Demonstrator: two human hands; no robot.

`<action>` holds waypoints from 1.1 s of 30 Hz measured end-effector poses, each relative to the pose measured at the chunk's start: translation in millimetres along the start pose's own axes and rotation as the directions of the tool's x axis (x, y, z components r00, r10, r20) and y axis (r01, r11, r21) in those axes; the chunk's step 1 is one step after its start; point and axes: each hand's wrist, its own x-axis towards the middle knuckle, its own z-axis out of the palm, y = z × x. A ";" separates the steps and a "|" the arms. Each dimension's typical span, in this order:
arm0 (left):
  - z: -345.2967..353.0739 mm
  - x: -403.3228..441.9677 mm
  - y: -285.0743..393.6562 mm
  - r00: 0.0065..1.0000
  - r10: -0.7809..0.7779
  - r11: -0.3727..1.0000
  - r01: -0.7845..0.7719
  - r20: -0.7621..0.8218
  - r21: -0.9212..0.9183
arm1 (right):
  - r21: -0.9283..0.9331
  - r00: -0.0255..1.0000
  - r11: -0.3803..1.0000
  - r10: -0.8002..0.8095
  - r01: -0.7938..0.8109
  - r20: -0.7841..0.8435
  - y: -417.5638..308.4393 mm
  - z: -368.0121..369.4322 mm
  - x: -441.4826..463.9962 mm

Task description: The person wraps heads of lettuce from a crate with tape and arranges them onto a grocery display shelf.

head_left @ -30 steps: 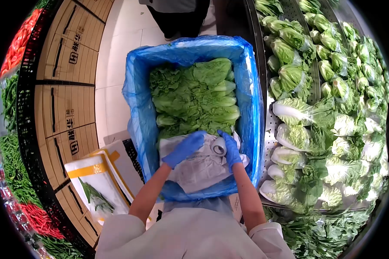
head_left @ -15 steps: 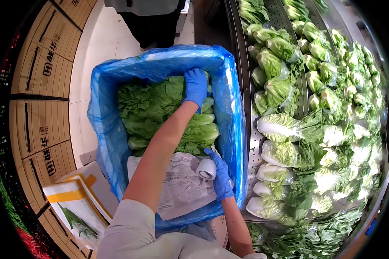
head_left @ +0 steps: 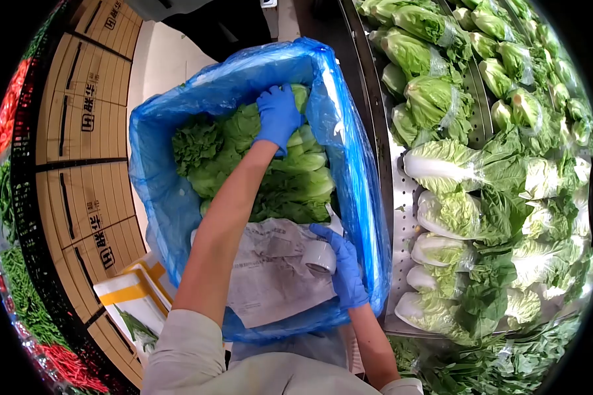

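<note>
My left hand (head_left: 278,120), in a blue glove, reaches to the far end of a large crate lined with blue plastic (head_left: 153,164). Its fingers are curled over a head of green lettuce (head_left: 244,125), their tips partly hidden among the leaves. Below it, more lettuce heads (head_left: 313,184) lie side by side with their pale stems to the right. My right hand (head_left: 348,266), also gloved, holds a white roll of tape (head_left: 319,257) at the crate's near right side. Under the roll spreads a crumpled sheet of printed paper (head_left: 270,283).
To the right, a sloped display shelf (head_left: 396,191) carries wrapped lettuces and napa cabbages (head_left: 441,164). Cardboard boxes (head_left: 85,217) line the left. A white foam box with yellow tape (head_left: 128,289) stands near left. A person in dark trousers (head_left: 234,29) stands beyond the crate.
The view has shifted and tilted. My left hand has moved a little left over the lettuce, and the leaves near it lie differently. My right hand keeps the tape roll near the paper.
</note>
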 end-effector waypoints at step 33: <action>-75.2 -152.1 -76.0 0.490 -0.867 0.351 0.472 -0.091 -0.809 | -0.496 0.995 0.863 0.095 -0.092 -0.018 22.7 7.6 -11.7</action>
